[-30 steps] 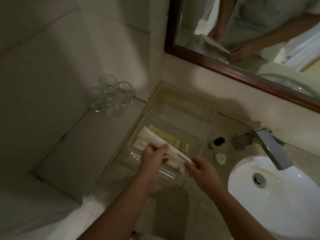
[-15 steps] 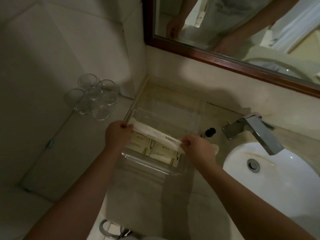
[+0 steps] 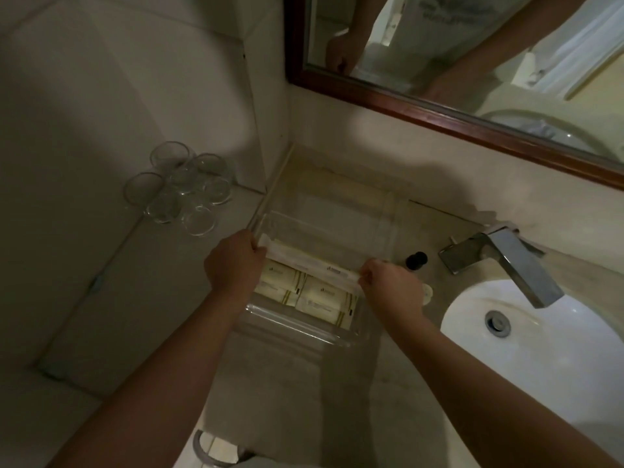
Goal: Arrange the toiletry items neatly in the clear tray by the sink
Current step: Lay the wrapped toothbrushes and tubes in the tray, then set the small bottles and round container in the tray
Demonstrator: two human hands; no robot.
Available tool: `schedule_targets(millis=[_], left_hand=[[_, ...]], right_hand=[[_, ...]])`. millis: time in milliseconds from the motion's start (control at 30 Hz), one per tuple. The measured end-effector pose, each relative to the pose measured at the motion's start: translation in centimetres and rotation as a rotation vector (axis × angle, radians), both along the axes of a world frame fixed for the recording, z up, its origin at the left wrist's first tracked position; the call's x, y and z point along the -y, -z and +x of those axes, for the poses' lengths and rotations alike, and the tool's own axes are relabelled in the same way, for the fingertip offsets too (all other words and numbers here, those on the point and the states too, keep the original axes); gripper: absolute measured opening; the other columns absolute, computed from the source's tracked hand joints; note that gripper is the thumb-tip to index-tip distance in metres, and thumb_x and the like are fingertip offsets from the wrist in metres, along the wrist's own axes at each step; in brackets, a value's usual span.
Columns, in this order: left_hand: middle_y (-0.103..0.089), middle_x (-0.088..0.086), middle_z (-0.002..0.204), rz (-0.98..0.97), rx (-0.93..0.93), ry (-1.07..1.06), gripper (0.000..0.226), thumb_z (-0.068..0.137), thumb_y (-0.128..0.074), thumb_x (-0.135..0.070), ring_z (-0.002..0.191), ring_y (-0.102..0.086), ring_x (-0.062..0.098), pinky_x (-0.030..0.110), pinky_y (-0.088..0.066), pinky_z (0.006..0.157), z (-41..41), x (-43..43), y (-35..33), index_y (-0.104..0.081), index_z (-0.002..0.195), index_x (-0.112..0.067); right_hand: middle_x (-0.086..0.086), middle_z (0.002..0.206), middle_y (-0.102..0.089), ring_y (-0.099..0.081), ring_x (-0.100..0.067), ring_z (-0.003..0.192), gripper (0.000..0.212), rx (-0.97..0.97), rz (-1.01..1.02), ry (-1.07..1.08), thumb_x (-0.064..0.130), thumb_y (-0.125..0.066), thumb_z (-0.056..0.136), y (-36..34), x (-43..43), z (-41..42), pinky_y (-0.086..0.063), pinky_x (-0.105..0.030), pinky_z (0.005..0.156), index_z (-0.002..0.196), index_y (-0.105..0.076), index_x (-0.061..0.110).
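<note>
A clear tray (image 3: 300,327) sits on the counter left of the sink. Several cream boxed toiletry items (image 3: 314,295) lie side by side in its near half. A long white wrapped packet (image 3: 304,260) stretches across the tray just behind the boxes. My left hand (image 3: 233,265) pinches its left end and my right hand (image 3: 391,285) pinches its right end, low inside the tray. A small dark-capped bottle (image 3: 416,260) and a round cream soap (image 3: 428,292) stand on the counter right of the tray, partly hidden by my right hand.
A cluster of several clear glasses (image 3: 182,190) stands on the lower ledge at the left. The white sink (image 3: 557,352) and metal faucet (image 3: 506,261) are at the right. A wood-framed mirror (image 3: 439,96) hangs on the back wall.
The packet was held tilted above the tray; my hands moved apart to its two ends and lowered it level into the tray behind the boxes. The view shifted slightly.
</note>
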State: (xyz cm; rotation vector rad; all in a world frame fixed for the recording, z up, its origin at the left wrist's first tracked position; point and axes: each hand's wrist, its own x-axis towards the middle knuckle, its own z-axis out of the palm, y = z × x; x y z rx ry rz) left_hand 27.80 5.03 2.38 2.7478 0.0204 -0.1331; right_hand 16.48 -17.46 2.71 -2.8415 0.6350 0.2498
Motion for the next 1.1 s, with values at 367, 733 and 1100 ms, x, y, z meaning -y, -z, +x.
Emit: schedule_targets(millis=[367,733,1100], left_hand=[[-0.068,0.004,0.081,-0.063,0.081,0.053,0.013,0.084,-0.062,-0.031,0.076,-0.064,0.027,0.032,-0.045,0.062,-1.9,0.9,-0.4,-0.059,0.084,-0.019],[-0.060,-0.002,0.111,-0.326,-0.140,0.525,0.036,0.082,-0.068,-0.027,0.094,-0.058,0.015,0.034,-0.051,0.081,-8.1,14.5,-3.1,-0.058,0.116,-0.021],[-0.059,0.009,0.115,-0.142,-0.079,0.705,0.040,0.077,-0.068,-0.021,0.106,-0.057,0.029,0.040,-0.048,0.086,-7.3,22.9,-0.4,-0.059,0.116,-0.020]], right_hand=[[0.003,0.098,-0.063,-0.060,-0.016,0.078,0.017,0.201,0.106,0.033,0.030,-0.059,0.092,-1.1,0.7,-3.0,-0.052,-0.036,0.073,0.105,-0.066,0.022],[-0.006,0.125,-0.052,-0.060,-0.023,0.100,0.055,0.156,0.237,0.365,0.044,-0.068,0.081,1.2,6.4,-10.0,-0.056,-0.038,0.080,0.128,-0.048,0.023],[-0.010,0.122,-0.049,-0.062,-0.029,0.090,0.043,0.055,0.270,0.212,0.030,-0.062,0.087,2.8,8.2,-8.1,-0.044,-0.030,0.066,0.129,-0.051,0.024]])
